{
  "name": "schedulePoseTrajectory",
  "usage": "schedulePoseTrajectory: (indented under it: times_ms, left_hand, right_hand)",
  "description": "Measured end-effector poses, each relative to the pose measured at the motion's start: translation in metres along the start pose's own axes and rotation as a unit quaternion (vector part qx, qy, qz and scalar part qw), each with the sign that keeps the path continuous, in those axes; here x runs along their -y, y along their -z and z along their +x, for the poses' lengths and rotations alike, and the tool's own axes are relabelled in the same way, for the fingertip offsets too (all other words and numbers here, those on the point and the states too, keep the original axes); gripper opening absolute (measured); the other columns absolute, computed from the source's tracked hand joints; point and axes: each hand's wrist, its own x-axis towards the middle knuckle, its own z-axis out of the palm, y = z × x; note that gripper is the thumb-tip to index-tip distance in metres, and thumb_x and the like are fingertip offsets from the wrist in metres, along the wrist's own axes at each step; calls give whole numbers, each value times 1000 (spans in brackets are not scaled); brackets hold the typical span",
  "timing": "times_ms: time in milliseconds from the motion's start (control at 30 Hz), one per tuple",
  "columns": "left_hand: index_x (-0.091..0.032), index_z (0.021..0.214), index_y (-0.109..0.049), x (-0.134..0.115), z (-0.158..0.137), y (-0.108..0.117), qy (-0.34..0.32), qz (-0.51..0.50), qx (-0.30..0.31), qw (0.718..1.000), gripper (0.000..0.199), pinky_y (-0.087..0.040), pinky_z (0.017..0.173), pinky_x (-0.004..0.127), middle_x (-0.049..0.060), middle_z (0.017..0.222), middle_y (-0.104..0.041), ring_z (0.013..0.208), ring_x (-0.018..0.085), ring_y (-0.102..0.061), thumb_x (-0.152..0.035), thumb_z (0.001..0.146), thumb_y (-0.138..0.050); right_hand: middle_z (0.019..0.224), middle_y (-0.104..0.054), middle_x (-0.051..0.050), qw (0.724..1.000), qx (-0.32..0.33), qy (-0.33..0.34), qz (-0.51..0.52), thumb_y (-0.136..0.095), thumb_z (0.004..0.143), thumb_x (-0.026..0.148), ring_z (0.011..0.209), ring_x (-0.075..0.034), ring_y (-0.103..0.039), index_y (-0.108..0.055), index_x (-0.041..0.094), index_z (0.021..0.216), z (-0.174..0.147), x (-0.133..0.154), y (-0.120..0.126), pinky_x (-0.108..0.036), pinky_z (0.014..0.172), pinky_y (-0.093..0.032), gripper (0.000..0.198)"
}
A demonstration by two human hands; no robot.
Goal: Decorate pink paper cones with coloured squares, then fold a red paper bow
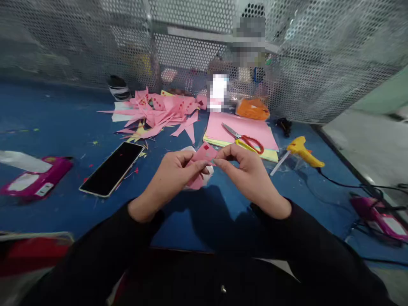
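Note:
A pink paper piece (204, 152) with a red diamond on it is pinched between the thumb and fingers of my left hand (174, 170). My right hand (244, 170) is closed, its thumb and index fingertip pressed together at the paper's right edge. What those fingertips grip, if anything, is too small to make out. More pink paper shows below my left fingers. Behind both hands lies a white item (208, 172), mostly covered.
Pink paper scraps (162, 112) are heaped at the back. Red-handled scissors (244, 138) lie on stacked pink and yellow sheets (255, 125). A yellow glue gun (302, 152) with a cord rests at right, a phone (113, 168) at left. Perforated metal mesh (188, 51) stands behind.

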Motion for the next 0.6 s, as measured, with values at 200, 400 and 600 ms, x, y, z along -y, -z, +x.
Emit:
schedulePoseTrajectory:
  times_ms: [200, 400, 600]
  left_hand:
    - [-17, 77, -77, -1, -1, 0, 0, 18, -14, 1000, 27, -47, 56, 23, 2, 69, -73, 59, 12, -61, -43, 81, -73]
    - [-16, 76, -76, 1, 0, 0, -4, 38, -14, 999, 30, -46, 56, 23, 3, 68, -72, 59, 13, -61, -46, 78, -75]
    - [-16, 71, -74, -1, -1, -2, -13, 55, -32, 998, 29, -43, 53, 23, 2, 64, -69, 57, 12, -59, -44, 77, -76]
  right_hand:
    - [77, -65, 0, 999, -12, 20, -47, -61, 88, 19, 73, -14, -58, -62, 19, 78, -3, -1, -2, -29, 68, -43, 10]
    - [78, -65, 0, 998, -17, 27, -63, -61, 88, 19, 73, -14, -59, -62, 19, 78, -3, -2, -4, -30, 68, -43, 10]
    - [76, -63, 1, 998, -13, 26, -54, -62, 86, 19, 73, -14, -57, -60, 20, 78, -4, -2, -5, -30, 68, -43, 8]
